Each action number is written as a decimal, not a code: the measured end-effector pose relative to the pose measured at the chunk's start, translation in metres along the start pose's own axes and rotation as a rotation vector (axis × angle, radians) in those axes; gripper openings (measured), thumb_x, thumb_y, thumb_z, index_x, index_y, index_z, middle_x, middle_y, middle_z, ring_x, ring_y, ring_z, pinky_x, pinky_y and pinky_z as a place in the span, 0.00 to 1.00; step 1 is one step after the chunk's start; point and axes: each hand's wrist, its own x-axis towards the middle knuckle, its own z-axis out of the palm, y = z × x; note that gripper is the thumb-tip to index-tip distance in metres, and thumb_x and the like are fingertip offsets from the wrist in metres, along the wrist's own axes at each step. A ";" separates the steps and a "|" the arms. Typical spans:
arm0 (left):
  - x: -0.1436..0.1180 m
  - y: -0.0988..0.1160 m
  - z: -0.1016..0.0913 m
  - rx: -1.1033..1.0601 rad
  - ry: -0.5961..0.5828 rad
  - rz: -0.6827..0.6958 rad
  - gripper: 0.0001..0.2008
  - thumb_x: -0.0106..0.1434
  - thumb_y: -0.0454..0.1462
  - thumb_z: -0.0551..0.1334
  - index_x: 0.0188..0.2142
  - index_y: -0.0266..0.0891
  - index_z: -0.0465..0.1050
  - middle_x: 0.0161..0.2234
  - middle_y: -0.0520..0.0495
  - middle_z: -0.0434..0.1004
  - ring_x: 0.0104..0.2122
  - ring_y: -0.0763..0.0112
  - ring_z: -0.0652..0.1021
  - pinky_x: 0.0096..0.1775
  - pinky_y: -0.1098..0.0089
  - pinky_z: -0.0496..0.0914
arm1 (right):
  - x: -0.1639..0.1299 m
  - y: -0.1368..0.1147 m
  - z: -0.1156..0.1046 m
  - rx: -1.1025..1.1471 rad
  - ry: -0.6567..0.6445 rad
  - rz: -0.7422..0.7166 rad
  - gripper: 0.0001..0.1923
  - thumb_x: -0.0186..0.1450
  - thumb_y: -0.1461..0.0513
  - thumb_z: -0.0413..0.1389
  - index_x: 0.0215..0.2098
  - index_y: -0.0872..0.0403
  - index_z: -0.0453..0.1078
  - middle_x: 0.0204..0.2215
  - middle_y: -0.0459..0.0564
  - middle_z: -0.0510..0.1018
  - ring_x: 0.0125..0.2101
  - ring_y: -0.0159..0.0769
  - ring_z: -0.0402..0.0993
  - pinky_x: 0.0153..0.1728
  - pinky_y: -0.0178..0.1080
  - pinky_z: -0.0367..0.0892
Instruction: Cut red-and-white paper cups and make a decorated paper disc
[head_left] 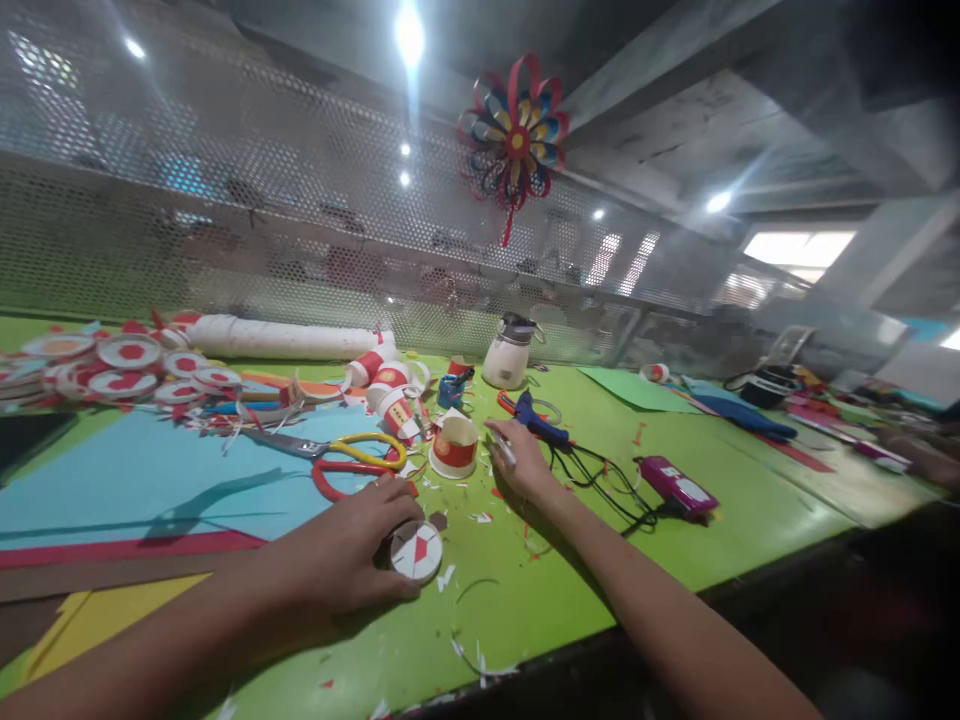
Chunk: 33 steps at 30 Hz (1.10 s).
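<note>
My left hand [360,555] rests on the green table, its fingers and thumb around a small white disc [417,551], which looks like a cut-off paper cup base with a red paper piece on it. My right hand [523,462] is closed on a short pale, slim object [503,449] that I cannot make out. Just left of that hand stands a cut-down red and white paper cup [454,446]. Behind it lies a blue glue gun [541,420] with a black cord. Scissors [364,453] with red and yellow handles lie beyond my left hand.
Several decorated discs [130,352] are piled at the far left, beside a white roll [289,337]. Blue paper sheets [82,480] lie on the left. A white jug [508,352] stands at the back. A purple box [676,488] lies right. Paper scraps litter the tabletop.
</note>
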 end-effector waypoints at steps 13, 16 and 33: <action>-0.001 -0.003 0.002 0.002 0.027 0.026 0.17 0.50 0.44 0.65 0.39 0.40 0.69 0.41 0.47 0.67 0.42 0.61 0.68 0.42 0.65 0.63 | 0.021 0.002 -0.006 -0.025 0.038 0.164 0.17 0.61 0.70 0.50 0.47 0.59 0.71 0.41 0.55 0.78 0.39 0.36 0.75 0.42 0.36 0.68; 0.000 -0.003 0.003 0.002 0.049 0.039 0.18 0.49 0.43 0.67 0.38 0.40 0.68 0.40 0.47 0.67 0.42 0.61 0.68 0.41 0.65 0.63 | 0.058 0.004 -0.013 -0.009 0.018 0.183 0.15 0.59 0.66 0.55 0.44 0.57 0.74 0.33 0.52 0.80 0.33 0.38 0.76 0.38 0.38 0.69; 0.000 -0.005 0.001 0.050 0.072 0.101 0.19 0.49 0.45 0.68 0.37 0.39 0.68 0.38 0.47 0.67 0.39 0.64 0.68 0.37 0.68 0.64 | 0.153 0.004 0.038 0.281 0.129 0.192 0.38 0.48 0.59 0.65 0.55 0.60 0.63 0.45 0.58 0.76 0.45 0.43 0.73 0.48 0.45 0.66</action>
